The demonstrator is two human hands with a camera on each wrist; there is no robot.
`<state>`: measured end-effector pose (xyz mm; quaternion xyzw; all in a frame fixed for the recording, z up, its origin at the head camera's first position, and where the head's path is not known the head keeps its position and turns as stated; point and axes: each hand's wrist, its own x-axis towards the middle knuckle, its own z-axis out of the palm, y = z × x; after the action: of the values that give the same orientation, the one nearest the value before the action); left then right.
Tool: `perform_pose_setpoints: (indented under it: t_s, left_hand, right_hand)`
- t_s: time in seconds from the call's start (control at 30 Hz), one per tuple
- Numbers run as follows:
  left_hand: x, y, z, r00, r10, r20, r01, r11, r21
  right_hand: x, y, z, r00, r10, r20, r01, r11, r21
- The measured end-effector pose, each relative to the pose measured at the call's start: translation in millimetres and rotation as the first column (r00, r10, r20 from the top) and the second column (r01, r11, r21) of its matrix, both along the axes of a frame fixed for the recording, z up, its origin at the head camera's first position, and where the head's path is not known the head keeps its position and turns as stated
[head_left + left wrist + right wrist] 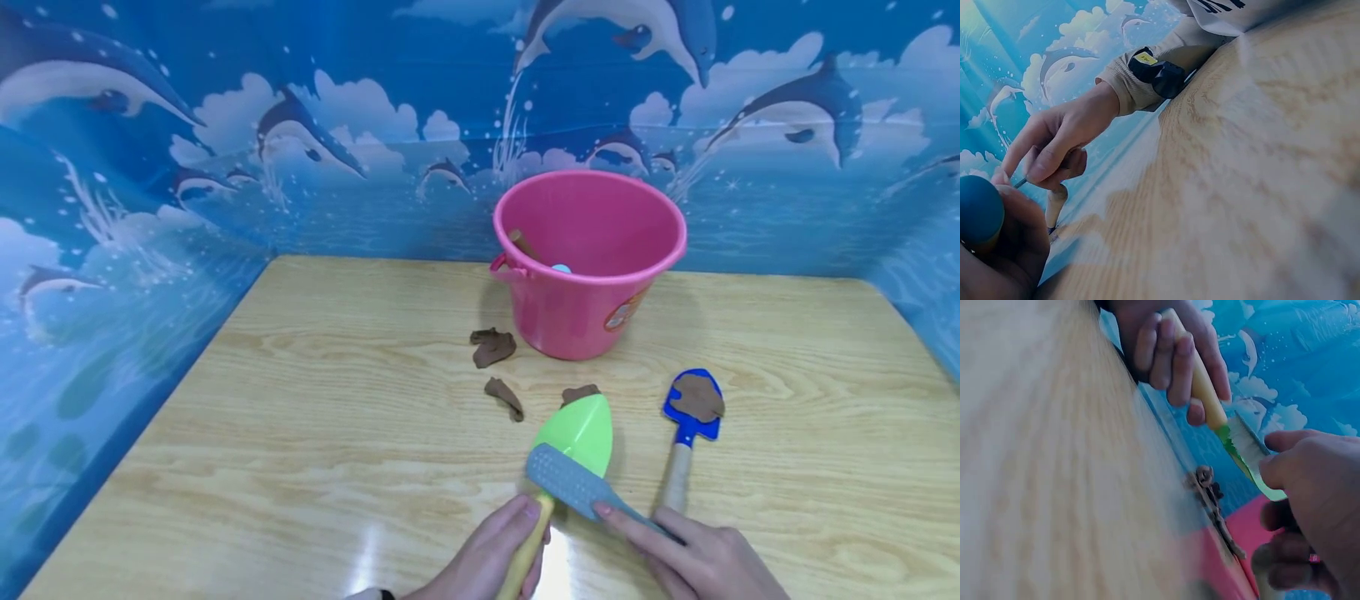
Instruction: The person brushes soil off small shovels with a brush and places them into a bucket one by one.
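My left hand (498, 546) grips the yellow handle (1204, 387) of a green toy shovel (588, 429), holding its blade up off the table. The handle's blue end cap (980, 211) shows in the left wrist view. In my right hand (693, 554) is a grey-blue brush (566, 479); its pale bristle side (1246, 442) lies against the shovel near the blade's base. My right index finger extends along the brush. Beside that hand lies a blue toy shovel (686, 431) with brown clay (697, 397) on its blade; the hand partly hides its handle.
A pink bucket (558, 312) stands at the back, with a brown stick-like end and something light blue inside. Flat brown clay pieces (493, 347) lie before it, one partly behind the green blade. A dolphin-print backdrop (420, 83) borders the wooden table (315, 400).
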<state>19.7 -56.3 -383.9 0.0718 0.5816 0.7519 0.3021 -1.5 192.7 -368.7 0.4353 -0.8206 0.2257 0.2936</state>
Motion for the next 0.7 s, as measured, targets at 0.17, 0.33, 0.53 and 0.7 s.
perform_pose_setpoints:
  t_s: [0.17, 0.33, 0.53, 0.7]
  left_hand:
    - [-0.6, 0.2, -0.2, 1.000, 0.019, 0.006, -0.019, 1.000, 0.011]
    - [-2.2, 0.8, -1.0, 0.999, 0.036, -0.026, -0.036, 0.999, 0.001]
    - [-3.1, 0.4, -1.2, 0.999, 0.016, -0.046, -0.016, 1.000, -0.005]
    - [-2.9, 0.5, -1.3, 0.998, 0.020, -0.052, -0.021, 1.000, -0.001]
  right_hand:
    - [-1.7, 4.3, 5.2, 0.989, -0.145, -0.005, 0.145, 0.988, -0.051]
    - [-1.5, 2.7, 3.9, 0.996, -0.087, -0.017, 0.086, 0.995, -0.055]
    - [0.6, -1.1, -0.5, 0.999, -0.036, -0.002, 0.036, 0.999, -0.026]
    - [-0.9, 4.7, 4.0, 0.986, -0.164, -0.010, 0.163, 0.983, -0.084]
